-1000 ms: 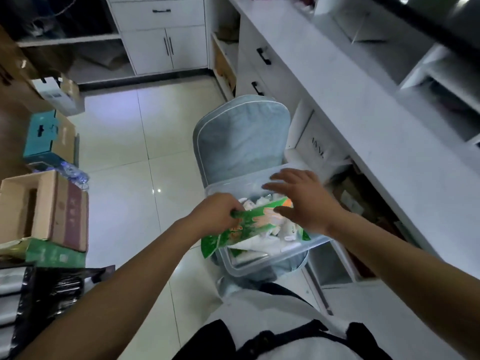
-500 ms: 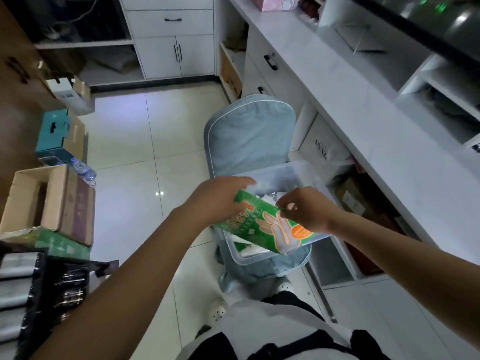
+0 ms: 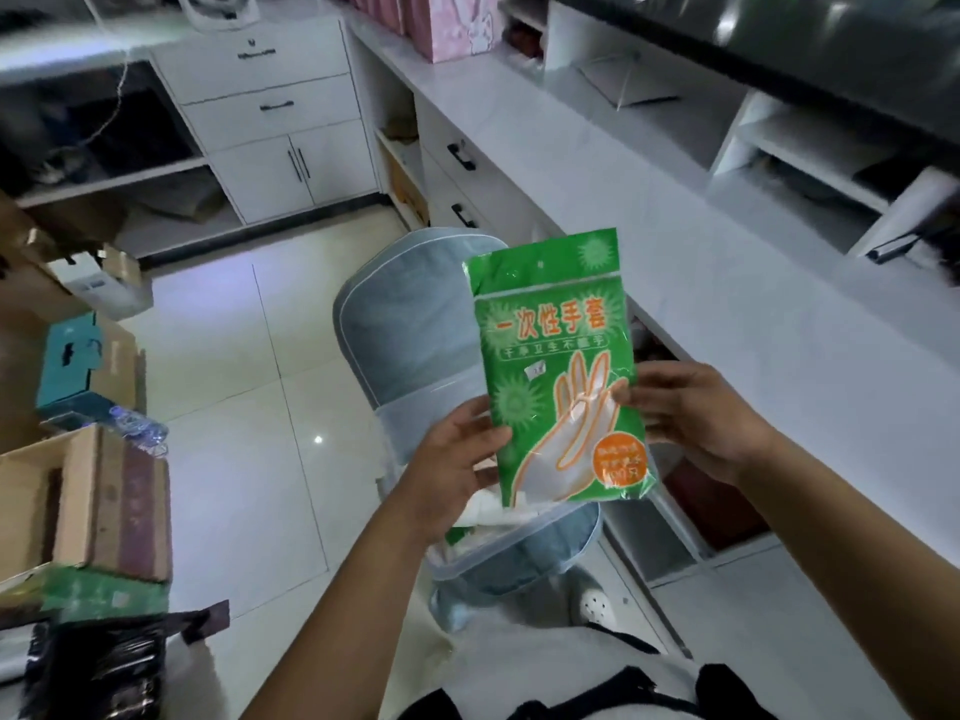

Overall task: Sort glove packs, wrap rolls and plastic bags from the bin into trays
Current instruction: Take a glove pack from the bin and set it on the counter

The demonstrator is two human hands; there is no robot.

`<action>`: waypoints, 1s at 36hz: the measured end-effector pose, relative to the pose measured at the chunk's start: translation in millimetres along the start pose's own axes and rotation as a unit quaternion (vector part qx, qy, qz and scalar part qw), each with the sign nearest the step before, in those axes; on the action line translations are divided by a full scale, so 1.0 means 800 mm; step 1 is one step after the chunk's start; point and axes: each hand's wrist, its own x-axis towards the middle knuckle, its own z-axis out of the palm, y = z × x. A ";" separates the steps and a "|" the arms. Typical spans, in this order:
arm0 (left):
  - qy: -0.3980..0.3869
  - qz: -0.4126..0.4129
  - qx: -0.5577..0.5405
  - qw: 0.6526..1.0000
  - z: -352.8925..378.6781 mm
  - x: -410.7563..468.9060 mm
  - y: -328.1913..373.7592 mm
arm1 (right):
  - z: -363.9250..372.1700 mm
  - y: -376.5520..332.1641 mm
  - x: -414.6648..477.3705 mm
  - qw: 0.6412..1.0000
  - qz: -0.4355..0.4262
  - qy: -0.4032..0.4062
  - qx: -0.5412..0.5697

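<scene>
A green glove pack (image 3: 558,366) with an orange hand outline stands upright in front of me, held by both hands. My left hand (image 3: 457,465) grips its lower left edge, thumb on the front. My right hand (image 3: 691,418) pinches its right edge, thumb on the printed face. Below the pack, the clear plastic bin (image 3: 498,556) sits on a grey-blue chair (image 3: 410,324); white and green packets show at its near rim, the rest is hidden by the pack and my left hand.
A long white counter (image 3: 701,283) runs along the right, with open shelves beneath. Cardboard boxes (image 3: 93,501) and a teal box (image 3: 72,361) are stacked at the left. White cabinets (image 3: 270,137) stand at the back across the tiled floor (image 3: 249,407).
The glove pack has come up out of the bin and turned from lying tilted to upright, facing me. Both hands rose with it, and the view tilted upward.
</scene>
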 end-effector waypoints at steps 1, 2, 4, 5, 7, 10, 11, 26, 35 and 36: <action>-0.005 0.004 0.011 1.000 0.012 0.007 0.004 | -0.012 0.002 -0.002 1.000 0.000 0.006 0.021; -0.009 0.005 0.022 1.000 0.023 0.014 0.008 | -0.025 0.005 -0.003 0.999 -0.002 0.010 0.040; -0.020 0.006 0.048 0.999 0.047 0.032 0.013 | -0.052 0.007 -0.008 0.997 -0.008 0.025 0.079; -0.025 0.007 0.063 0.998 0.059 0.041 0.015 | -0.065 0.007 -0.010 0.994 -0.011 0.038 0.097; -0.028 0.003 0.095 0.995 0.087 0.060 0.019 | -0.092 0.006 -0.014 0.990 -0.019 0.073 0.122; -0.030 -0.011 0.141 0.989 0.135 0.093 0.017 | -0.135 0.010 -0.021 0.978 -0.032 0.146 0.144; -0.033 -0.016 0.162 0.986 0.152 0.106 0.014 | -0.149 0.013 -0.022 0.972 -0.034 0.174 0.152; -0.150 -0.032 0.366 0.918 0.391 0.283 -0.118 | -0.365 0.089 -0.049 0.904 0.030 0.424 -0.035; -0.266 0.089 0.730 0.623 0.405 0.301 -0.168 | -0.361 0.143 -0.049 0.856 0.156 0.326 -0.369; -0.267 0.089 0.745 0.606 0.397 0.301 -0.173 | -0.358 0.150 -0.050 0.851 0.160 0.317 -0.387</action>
